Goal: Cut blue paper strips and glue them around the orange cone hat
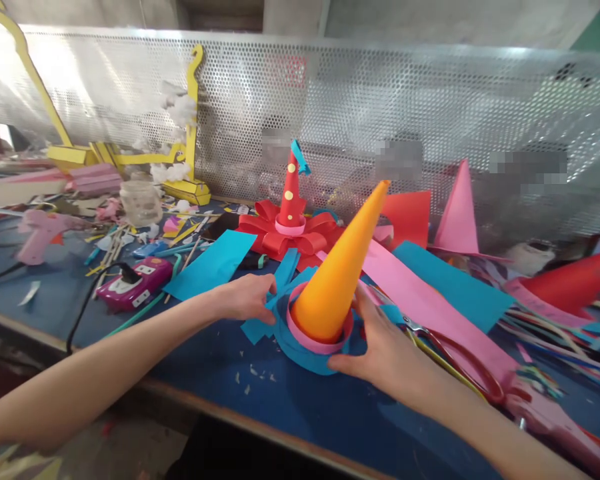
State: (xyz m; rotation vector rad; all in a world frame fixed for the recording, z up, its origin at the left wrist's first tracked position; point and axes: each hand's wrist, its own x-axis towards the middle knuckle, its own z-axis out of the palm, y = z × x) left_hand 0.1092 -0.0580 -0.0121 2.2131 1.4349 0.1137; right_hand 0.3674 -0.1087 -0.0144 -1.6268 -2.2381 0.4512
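An orange paper cone [339,267] stands on the blue table [290,407], leaning to the right. A pink paper band [314,343] rings its base, and blue paper loops [300,357] lie around that. My left hand [247,298] pinches a blue paper strip [280,280] at the cone's left side. My right hand [385,350] presses on the blue loops at the cone's right, thumb on the front edge, fingers closed against the paper.
A red dotted cone on a red bow [290,213] stands behind. A pink cone [459,210], blue sheets [213,263], a pink strip [420,300] and red scissors [460,360] lie to the right. A pink glue gun [43,233], a jar [140,200] and a perforated metal screen [380,107] are behind.
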